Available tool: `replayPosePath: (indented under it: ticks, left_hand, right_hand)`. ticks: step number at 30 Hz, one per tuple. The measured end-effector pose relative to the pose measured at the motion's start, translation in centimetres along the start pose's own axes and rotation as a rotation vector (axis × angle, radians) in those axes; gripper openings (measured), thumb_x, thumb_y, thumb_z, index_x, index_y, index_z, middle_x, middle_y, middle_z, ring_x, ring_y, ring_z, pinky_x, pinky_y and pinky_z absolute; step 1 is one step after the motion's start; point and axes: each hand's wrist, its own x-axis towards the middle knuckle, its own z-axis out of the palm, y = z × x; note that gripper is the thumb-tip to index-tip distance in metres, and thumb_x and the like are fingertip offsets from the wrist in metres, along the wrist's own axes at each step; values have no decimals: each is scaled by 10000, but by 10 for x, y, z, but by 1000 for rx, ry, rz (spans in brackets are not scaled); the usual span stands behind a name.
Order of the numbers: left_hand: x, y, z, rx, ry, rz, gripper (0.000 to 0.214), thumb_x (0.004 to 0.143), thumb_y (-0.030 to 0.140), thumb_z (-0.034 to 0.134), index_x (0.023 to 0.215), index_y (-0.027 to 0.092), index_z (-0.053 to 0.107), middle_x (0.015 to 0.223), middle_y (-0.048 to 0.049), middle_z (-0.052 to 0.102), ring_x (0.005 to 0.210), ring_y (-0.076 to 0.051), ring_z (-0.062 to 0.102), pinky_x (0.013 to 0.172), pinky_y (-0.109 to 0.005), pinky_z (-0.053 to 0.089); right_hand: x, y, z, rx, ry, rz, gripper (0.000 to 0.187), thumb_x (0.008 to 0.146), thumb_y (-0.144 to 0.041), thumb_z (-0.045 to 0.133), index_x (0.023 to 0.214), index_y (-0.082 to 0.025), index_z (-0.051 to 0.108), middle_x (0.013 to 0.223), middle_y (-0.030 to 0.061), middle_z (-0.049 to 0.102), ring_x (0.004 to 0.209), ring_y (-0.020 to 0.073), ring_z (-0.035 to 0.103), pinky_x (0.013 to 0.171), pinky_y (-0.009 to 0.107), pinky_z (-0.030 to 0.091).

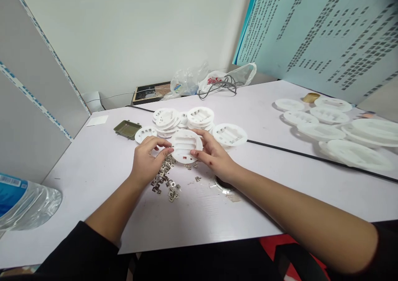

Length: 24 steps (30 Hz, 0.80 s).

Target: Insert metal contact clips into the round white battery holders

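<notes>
White plastic disc [185, 146] at frame centre: left hand [146, 161] and right hand [212, 152] both pinching its edges above metal clips [164, 181] on the worktop [280, 177].

White table [93, 161], discs [199, 116], metal clips [164, 185]

Both hands, left hand [146, 161] and right hand [214, 156], hold a white round plastic disc [185, 146] above loose metal clips [166, 181].

Bright, even overhead light; soft shadows beneath the white discs [323, 119] on the counter [280, 190]; edges bend, corners blur.
</notes>
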Motion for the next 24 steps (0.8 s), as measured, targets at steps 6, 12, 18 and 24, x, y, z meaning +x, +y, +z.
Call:
replayPosePath:
  ticks: [6,12,18,24]
  left_hand:
    - [-1,1,2,-124,-20,46,50,867,151,754,887,194,739,841,-25,726,752,-143,681,664,-285,589]
    - [0,4,1,-109,-21,209,67,879,132,758,899,193,735,819,-25,733,737,-140,675,620,-271,561]
    - [0,10,1,-148,-90,263,63,880,137,757,891,195,737,807,-24,739,719,-138,685,630,-269,588]
    - [0,11,-1,-186,59,63,43,877,196,759,907,198,729,843,-30,731,773,-143,699,589,-240,592]
  right_hand:
    - [-1,-3,2,-51,-110,96,439,770,-284,771,1164,-208,592,1097,79,687,965,239,668,808,388,584]
    - [-2,-7,2,45,-107,192,400,769,-409,832,942,-204,535,803,-2,672,707,155,655,642,292,541]
    - [-5,-12,4,20,-236,307,541,738,-383,856,1143,-212,541,806,-18,688,672,150,650,597,272,531]
    - [-2,-11,4,-72,-35,211,370,811,-430,785,1021,-186,600,751,-7,625,565,115,561,452,235,452]
